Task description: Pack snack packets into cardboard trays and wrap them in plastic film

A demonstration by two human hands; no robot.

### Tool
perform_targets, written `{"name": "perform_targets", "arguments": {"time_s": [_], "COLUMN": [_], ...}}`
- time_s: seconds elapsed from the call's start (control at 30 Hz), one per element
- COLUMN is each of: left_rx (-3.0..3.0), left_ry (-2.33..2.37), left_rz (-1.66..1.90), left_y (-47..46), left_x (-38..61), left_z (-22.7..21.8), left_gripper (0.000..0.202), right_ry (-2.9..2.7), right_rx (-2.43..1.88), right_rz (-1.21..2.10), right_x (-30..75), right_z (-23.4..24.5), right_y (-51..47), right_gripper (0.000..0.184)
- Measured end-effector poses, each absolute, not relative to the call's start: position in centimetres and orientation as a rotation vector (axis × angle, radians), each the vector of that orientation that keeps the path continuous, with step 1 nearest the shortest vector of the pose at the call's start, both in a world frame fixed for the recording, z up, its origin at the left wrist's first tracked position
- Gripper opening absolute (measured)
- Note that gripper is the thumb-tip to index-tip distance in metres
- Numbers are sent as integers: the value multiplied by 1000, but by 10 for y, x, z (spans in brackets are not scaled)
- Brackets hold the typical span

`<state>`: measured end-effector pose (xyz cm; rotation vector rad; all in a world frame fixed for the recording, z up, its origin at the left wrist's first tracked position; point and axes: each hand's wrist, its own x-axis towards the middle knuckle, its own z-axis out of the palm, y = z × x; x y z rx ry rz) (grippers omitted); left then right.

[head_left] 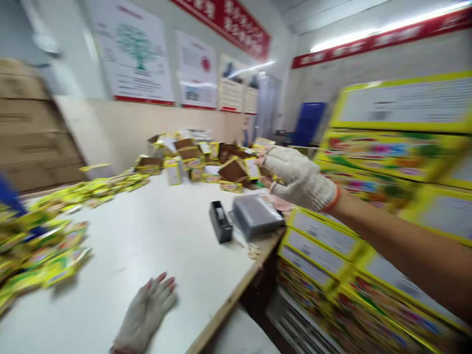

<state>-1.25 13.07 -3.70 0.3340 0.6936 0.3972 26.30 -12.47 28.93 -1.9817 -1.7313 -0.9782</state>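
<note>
My left hand (149,307), in a pale knit glove with bare fingertips, is low over the white table (155,236) near its front edge. Its fingers are stretched out and nothing is in them. Farther out, my right hand (300,179), gloved the same way, reaches toward a heap of small yellow cartons (195,155), some with brown inner sides showing. Thumb and fingers are apart, and I see nothing held between them. Below that hand lie a grey plastic case (256,214) and a black tape dispenser (220,221).
Yellow sachets (55,246) lie piled along the table's left side. Large yellow printed boxes (391,147) are stacked on the right, beside the table edge. Brown cardboard boxes (33,132) stand at the far left. Posters (138,49) hang on the wall.
</note>
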Motion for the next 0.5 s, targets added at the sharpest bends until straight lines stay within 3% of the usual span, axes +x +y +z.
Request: {"name": "perform_targets", "arguments": {"time_s": [0.1, 0.2, 0.33, 0.5], "left_rx": [328, 323, 248, 137], "left_ry": [546, 463, 506, 527], "left_rz": [434, 433, 451, 366], "left_y": [141, 139, 132, 131], "left_x": [-7, 2, 2, -6], "left_z": [-49, -56, -60, -87], "left_gripper": [27, 22, 28, 38], "right_ry": [-1878, -1809, -1705, -1388], "right_rx": [-2022, -2337, -2652, -2833], "right_rz": [-800, -515, -132, 18], "right_x": [283, 298, 328, 414], "right_z": [254, 214, 154, 97], "right_y": [-40, 37, 115, 164], "right_gripper": [37, 43, 41, 37]}}
